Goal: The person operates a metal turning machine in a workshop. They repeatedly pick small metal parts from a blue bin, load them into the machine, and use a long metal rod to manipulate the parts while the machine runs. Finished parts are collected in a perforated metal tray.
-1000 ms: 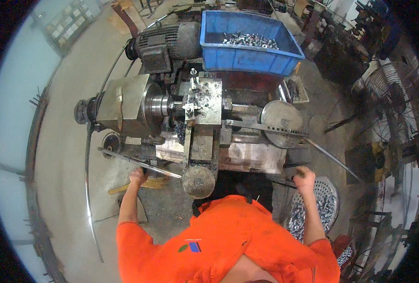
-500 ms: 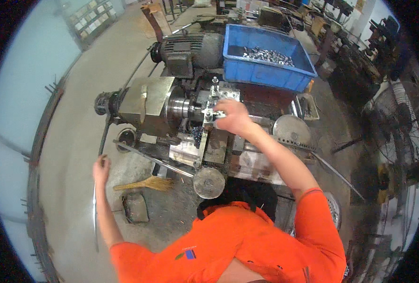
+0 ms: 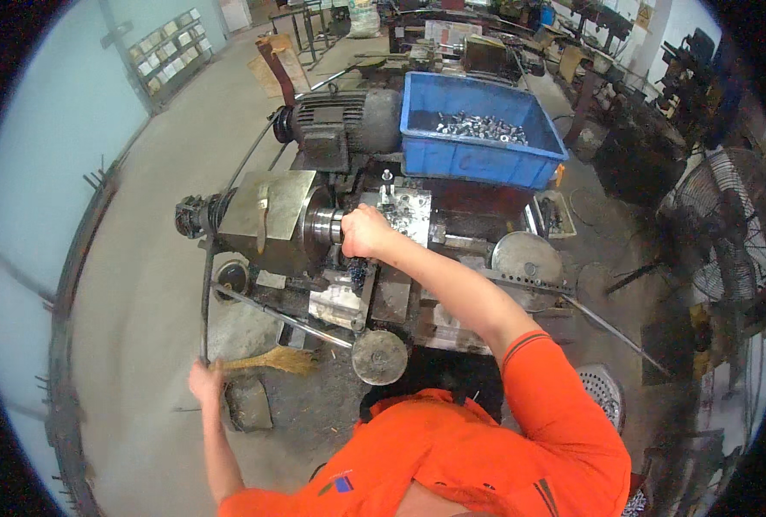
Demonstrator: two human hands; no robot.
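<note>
A small lathe stands in front of me, with a bright cylindrical chuck [image 3: 324, 226] projecting from its metal-covered headstock [image 3: 266, 211]. My right hand [image 3: 365, 233] is at the chuck's front end, fingers curled inward; whatever they grip there is hidden. Just beyond that hand sits the tool block [image 3: 410, 211], with an upright bolt on it. Down at the left, my left hand [image 3: 206, 381] is closed round the lower end of a long dark lever [image 3: 208, 310] that runs up beside the headstock. Dark metal shavings [image 3: 358, 274] lie below my right hand.
A blue crate [image 3: 486, 164] holding many small metal parts stands behind the lathe, beside a motor [image 3: 348, 125]. Round handwheels [image 3: 378, 358] project nearer me. A broom [image 3: 281, 359] and a dustpan [image 3: 249, 405] lie on the floor. A large fan [image 3: 719, 233] stands at right.
My right hand has moved left from the tool block to the chuck's front. My left hand has come down and slightly right, and the lever has swung with it.
</note>
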